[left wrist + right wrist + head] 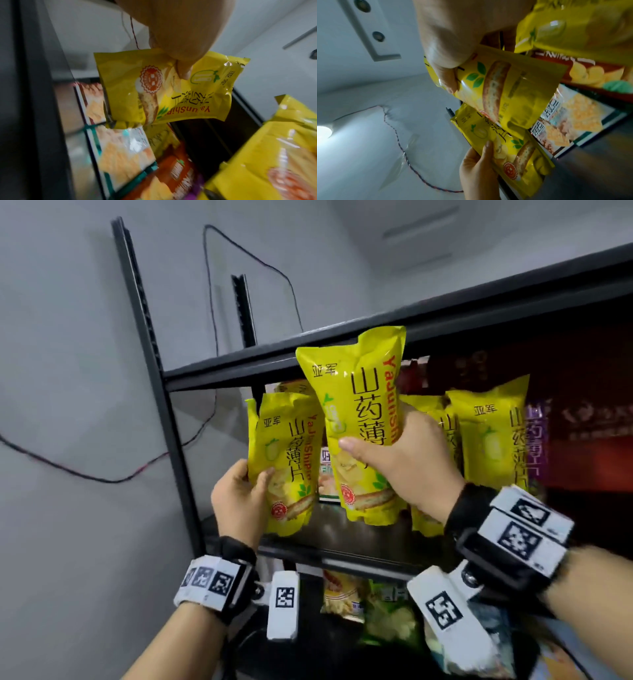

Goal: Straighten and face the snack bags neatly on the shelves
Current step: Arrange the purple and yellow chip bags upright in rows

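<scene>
While both hands are up at the shelf, each one holds a yellow bag. The right hand grips the taller bag at mid-height, thumb across the printed front and fingers wrapped behind; this bag is upright, front facing out, raised so its top reaches the edge of the board above. The left hand clasps the left bag by its lower left side, thumb pressed on the front; it leans a little, its bottom at the shelf's front edge. In the left wrist view the thumb dents that bag. The two held bags sit just beside each other, the taller one overlapping the left one's right edge. More yellow bags stand to the right on the same shelf, upright and facing out. Behind them are a cracker box and dark packs. A lower shelf holds mixed snack bags. At the left stands a black upright post, with a cable trailing over the grey wall.
</scene>
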`<state>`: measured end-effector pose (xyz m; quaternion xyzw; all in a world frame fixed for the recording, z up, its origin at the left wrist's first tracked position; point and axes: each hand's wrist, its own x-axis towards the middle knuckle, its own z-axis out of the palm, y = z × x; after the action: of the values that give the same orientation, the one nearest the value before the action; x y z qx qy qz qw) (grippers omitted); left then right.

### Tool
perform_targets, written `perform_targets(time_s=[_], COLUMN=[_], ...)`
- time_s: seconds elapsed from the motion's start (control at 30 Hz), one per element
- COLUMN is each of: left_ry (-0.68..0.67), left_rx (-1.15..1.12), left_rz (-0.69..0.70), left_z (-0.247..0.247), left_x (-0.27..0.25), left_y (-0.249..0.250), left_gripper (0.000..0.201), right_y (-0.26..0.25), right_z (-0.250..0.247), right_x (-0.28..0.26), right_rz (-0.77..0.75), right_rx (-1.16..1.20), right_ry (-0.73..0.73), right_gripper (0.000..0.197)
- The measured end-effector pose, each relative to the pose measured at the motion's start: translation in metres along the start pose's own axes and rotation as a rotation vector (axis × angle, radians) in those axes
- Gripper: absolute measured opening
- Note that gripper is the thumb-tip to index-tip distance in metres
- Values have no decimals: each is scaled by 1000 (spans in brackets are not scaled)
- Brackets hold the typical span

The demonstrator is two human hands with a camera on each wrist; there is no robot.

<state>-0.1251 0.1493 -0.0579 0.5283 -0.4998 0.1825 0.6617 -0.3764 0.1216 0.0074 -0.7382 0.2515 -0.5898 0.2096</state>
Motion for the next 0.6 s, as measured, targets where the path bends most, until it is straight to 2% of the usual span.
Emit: perform_targets(time_s=[0.17, 0.3, 0.5, 0.57, 0.6], left_ry=[-3, -11, -49, -52, -35], left_rx=[277, 357, 450, 453, 409], left_rz=[-104, -188, -181, -184, -191], left_z=[-24, -30, -36, -35, -35], left_x=[29, 42, 60, 58, 56], left_y=[-74, -122, -144, -143, -141], left_gripper=[15, 13, 9, 17, 28], right_y=[12, 9, 14, 17, 19], right_z=[45, 67, 87, 91, 93], right_x=[16, 25, 27, 24, 22], right_rz=[46, 81, 113, 123, 128], right_rx=[105, 120, 97, 84, 80], right_ry=[14, 25, 43, 36, 36], right_gripper=[37, 29, 30, 32, 33])
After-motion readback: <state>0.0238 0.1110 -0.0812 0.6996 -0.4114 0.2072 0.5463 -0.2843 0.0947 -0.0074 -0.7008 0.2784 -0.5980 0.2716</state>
